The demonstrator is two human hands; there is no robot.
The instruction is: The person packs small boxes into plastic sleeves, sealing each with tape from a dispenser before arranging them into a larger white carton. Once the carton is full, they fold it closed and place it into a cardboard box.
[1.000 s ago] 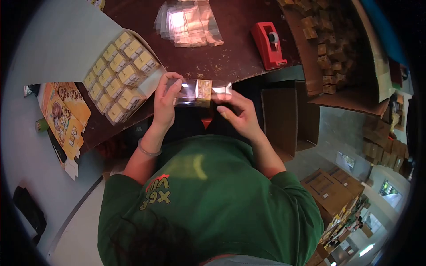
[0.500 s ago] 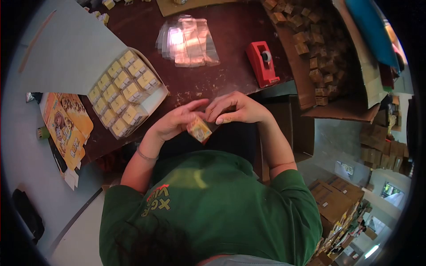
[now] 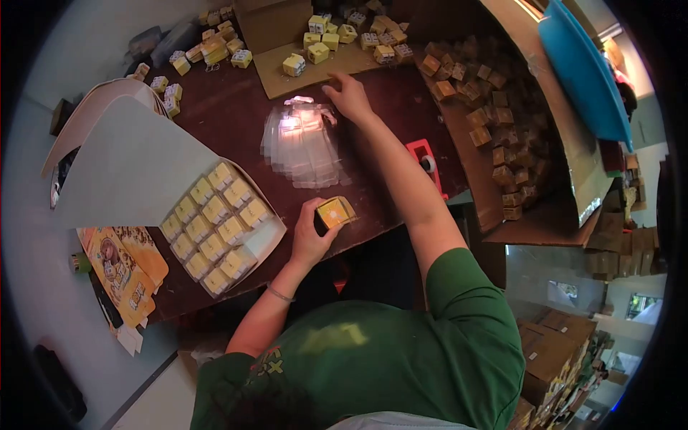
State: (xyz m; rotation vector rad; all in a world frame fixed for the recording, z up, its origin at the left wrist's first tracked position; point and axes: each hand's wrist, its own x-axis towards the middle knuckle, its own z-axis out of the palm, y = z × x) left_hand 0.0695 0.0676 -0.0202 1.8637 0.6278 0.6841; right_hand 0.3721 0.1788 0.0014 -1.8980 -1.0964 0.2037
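Note:
My left hand [image 3: 309, 240] is closed around a small yellow-orange carton [image 3: 335, 213] just above the table's front edge. My right hand [image 3: 350, 99] is stretched far forward with its fingers extended, and nothing shows in it. It is nearest to the front edge of a cardboard sheet [image 3: 276, 75] bearing several small yellow blocks [image 3: 317, 52]. Below that hand lies a fanned pile of clear plastic sleeves [image 3: 304, 154]. To the left stands a white lidded box [image 3: 269, 244], with rows of pale yellow blocks [image 3: 213, 210] inside.
A red tape dispenser [image 3: 438, 188] sits partly behind my right forearm. At the right a big cardboard box [image 3: 537, 233] holds many small brown cartons [image 3: 504, 117], with a blue basin [image 3: 584, 68] by its side. Printed orange packaging [image 3: 118, 269] lies at the left edge.
My hands were together over the carton near my lap. Now the left holds it farther forward, while the right has let go and reached far ahead. The view has shifted too.

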